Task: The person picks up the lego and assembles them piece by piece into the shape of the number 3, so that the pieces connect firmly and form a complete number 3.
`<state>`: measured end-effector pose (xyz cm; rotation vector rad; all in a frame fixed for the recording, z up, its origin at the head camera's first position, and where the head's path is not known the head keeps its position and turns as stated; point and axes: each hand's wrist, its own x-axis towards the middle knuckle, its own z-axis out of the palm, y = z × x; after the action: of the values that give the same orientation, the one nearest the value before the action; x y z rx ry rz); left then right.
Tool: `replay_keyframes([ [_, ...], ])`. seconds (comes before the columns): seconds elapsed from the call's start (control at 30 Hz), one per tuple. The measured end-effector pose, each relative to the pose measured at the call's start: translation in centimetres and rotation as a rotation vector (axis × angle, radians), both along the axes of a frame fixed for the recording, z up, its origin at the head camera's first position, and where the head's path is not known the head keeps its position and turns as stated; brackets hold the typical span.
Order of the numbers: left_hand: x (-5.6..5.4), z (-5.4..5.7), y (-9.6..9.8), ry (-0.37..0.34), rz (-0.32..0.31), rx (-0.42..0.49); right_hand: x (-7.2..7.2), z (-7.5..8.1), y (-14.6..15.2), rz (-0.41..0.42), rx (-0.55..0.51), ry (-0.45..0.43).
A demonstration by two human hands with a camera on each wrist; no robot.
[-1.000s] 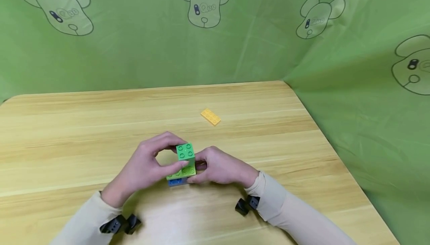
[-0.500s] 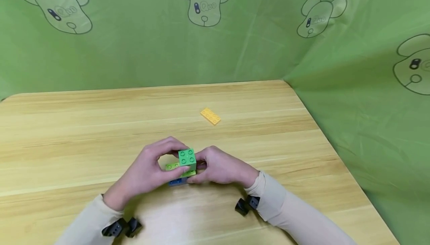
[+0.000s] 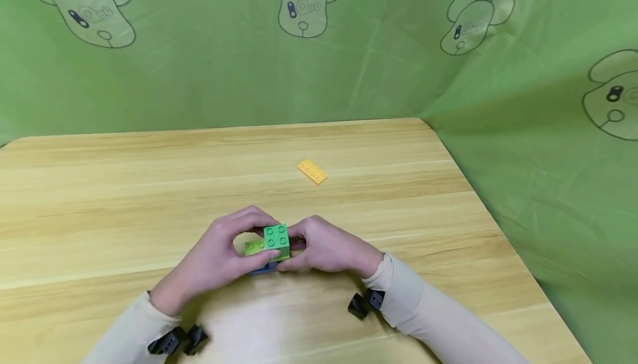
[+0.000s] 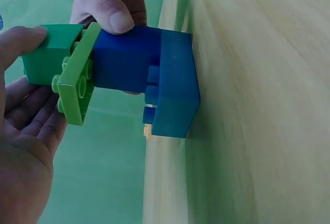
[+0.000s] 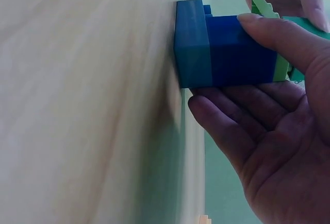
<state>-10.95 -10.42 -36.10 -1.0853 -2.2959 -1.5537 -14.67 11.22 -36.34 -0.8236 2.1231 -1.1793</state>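
My left hand (image 3: 214, 250) pinches a green building brick (image 3: 276, 236) between thumb and fingers. That brick sits over the right end of a lime green plate (image 4: 77, 90), and some plate studs show at the seam in the left wrist view. Under the plate comes a dark blue brick (image 4: 126, 59), which my right hand (image 3: 326, 245) grips with the thumb on one side and fingers on the other. A lighter blue brick (image 4: 178, 85) forms the base of the stack, with studs showing beside the dark blue one. Its underside is right at the tabletop.
A yellow-orange plate (image 3: 312, 172) lies on the wooden table (image 3: 124, 186) beyond the hands. Green cloth (image 3: 209, 76) with printed animal heads hangs behind and along the right side. Both wrists carry small black devices.
My left hand has lowered the green brick onto the lime plate's right end; it stood higher a second ago. My right hand has kept its hold on the stack.
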Motion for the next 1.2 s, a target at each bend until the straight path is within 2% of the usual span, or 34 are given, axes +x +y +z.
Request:
replay_keyframes([
  [0.2,0.16,0.16,-0.12,-0.014,-0.023,-0.036,0.0,0.01,0.12,0.002,0.017,0.015],
  [0.53,-0.06,0.43,-0.41,0.024,-0.041,-0.073,-0.01,0.04,0.18,0.019,-0.001,0.018],
  [0.6,-0.02,0.39,-0.41,0.041,-0.031,-0.078,0.0,-0.01,0.18,0.019,-0.007,0.012],
  [0.83,0.17,0.17,-0.16,0.166,-0.002,-0.069,0.06,0.07,0.16,0.015,-0.012,0.001],
  [1.07,0.43,0.24,-0.12,0.163,-0.008,-0.082,-0.02,0.36,0.46,0.057,0.003,0.038],
  [1.2,0.65,0.17,-0.05,0.203,0.022,-0.114,0.03,0.46,0.65,0.073,-0.009,0.078],
])
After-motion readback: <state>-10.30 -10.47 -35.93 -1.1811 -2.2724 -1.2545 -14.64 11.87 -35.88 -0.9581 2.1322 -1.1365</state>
